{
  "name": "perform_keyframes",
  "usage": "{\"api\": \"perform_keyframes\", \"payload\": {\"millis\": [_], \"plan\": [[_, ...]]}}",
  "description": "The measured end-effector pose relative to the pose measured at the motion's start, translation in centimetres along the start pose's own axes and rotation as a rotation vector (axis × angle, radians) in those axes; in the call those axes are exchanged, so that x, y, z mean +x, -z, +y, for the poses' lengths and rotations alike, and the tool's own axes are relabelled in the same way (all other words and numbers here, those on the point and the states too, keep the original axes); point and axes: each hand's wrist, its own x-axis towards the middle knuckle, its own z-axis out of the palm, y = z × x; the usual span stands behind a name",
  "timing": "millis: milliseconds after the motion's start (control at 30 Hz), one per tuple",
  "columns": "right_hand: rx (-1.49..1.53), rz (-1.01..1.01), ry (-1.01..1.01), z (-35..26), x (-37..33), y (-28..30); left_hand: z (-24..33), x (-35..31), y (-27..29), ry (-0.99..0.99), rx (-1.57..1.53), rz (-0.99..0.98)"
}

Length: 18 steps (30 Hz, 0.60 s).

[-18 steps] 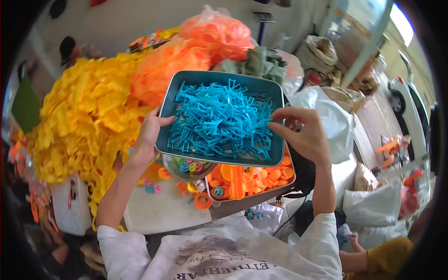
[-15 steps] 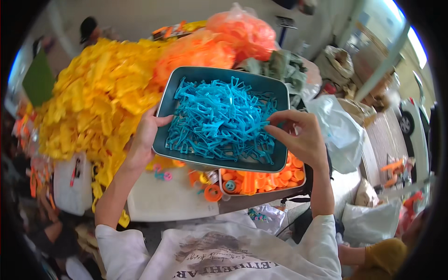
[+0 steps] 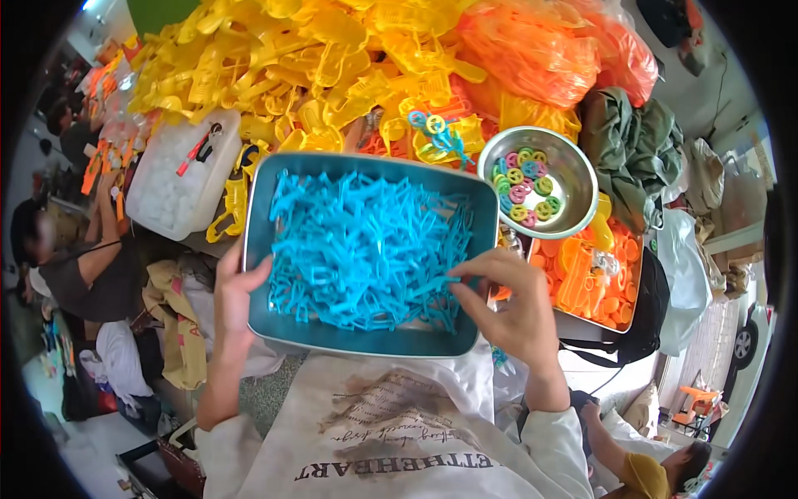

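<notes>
A deep metal tray [image 3: 357,343] is heaped with small blue plastic pieces [image 3: 366,249], thin and forked. My left hand [image 3: 237,287] holds the tray by its left wall, thumb over the rim and the other fingers hidden beneath. Over the tray's right side, my right hand [image 3: 511,308] is closed in a pinch, thumb and forefinger on one of the blue pieces at the edge of the heap. The tray hangs in front of my shirt, partly covering the things behind it.
A steel bowl [image 3: 586,208] of small coloured rings stands right of the tray, beside a tray of orange parts [image 3: 573,279]. Yellow plastic parts [image 3: 274,50] pile up behind, with orange bags [image 3: 532,50]. A white tub [image 3: 170,179] is at left. Other people sit on both sides.
The tray has come nearer my body and to the left, with both hands on it. The view has tilted, so the steel bowl of rings now shows.
</notes>
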Motion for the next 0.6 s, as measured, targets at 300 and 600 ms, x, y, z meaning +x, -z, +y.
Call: {"api": "perform_keyframes", "payload": {"millis": [300,600], "plan": [[0.006,0.009,-0.172,5.3,-0.8,-5.2,-10.4,0.5,4.6,0.208,-0.061,0.090],[0.046,0.151,-0.276,9.0,2.1,-6.6,-10.4,5.4,1.4,0.229,0.114,0.017]]}}
